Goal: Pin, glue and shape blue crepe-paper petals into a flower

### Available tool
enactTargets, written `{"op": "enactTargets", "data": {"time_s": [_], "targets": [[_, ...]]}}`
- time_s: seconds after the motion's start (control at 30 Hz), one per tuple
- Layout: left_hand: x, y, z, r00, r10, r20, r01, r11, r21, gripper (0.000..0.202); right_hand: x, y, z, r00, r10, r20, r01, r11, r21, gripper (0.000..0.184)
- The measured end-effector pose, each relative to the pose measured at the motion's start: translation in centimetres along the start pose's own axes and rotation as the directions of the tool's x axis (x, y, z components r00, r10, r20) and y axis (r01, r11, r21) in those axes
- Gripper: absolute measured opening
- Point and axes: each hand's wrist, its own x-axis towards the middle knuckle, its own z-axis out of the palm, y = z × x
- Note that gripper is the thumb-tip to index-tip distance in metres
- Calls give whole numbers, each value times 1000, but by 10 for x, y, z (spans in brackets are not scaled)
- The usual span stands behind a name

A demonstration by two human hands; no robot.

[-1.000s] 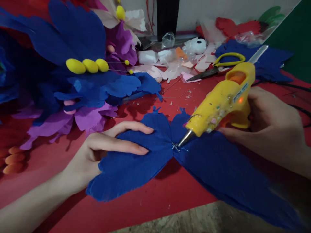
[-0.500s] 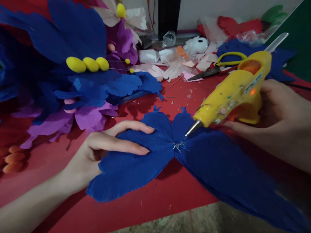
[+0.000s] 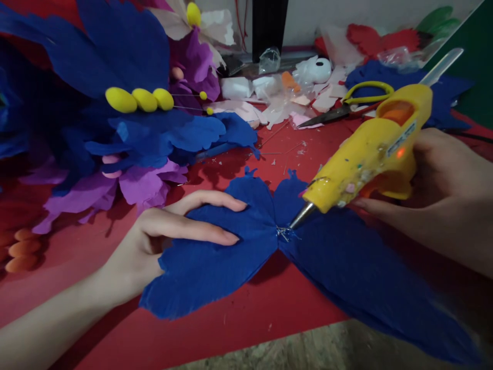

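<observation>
One blue butterfly-shaped piece (image 3: 215, 267), over the red worktop (image 3: 239, 324): we grip its left wing in the fingers of our left hand (image 3: 150, 241). One yellow glue gun (image 3: 358, 149), gripped in our right hand (image 3: 454, 185), nozzle (image 3: 302, 216) just beside the silvery central strands (image 3: 283, 233).

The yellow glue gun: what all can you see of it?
The glue gun has a yellow, plastic-looking body with specks stuck to it, orange showing through its openings, a label, a glowing orange light and a metal nozzle. A translucent stick juts from its back. The right hand holds it slanting nose-down over the blue piece, the nozzle beside the silvery wires at the middle; whether it touches, I can't tell.
</observation>
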Motion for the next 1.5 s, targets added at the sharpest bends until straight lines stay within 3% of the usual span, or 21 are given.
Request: {"op": "enactTargets", "data": {"time_s": [0.27,0.7,1.33,1.5], "targets": [[2,0,0,1000,9,-6,-9,1000,20,19,-4,0,-1,984,-176,26,177,984,-23,61],[-4,-8,-4,999,53,11,-54,998,31,21,-6,0,-1,984,-171,38,171,985,-1,59],[-1,0,-1,999,15,33,-18,996,90,19,-4,-2,3,986,-147,73,148,989,-9,65],[0,1,0,999,19,47,-23,997,73,19,-2,-5,1,983,-179,31,181,978,-100,66]]}}
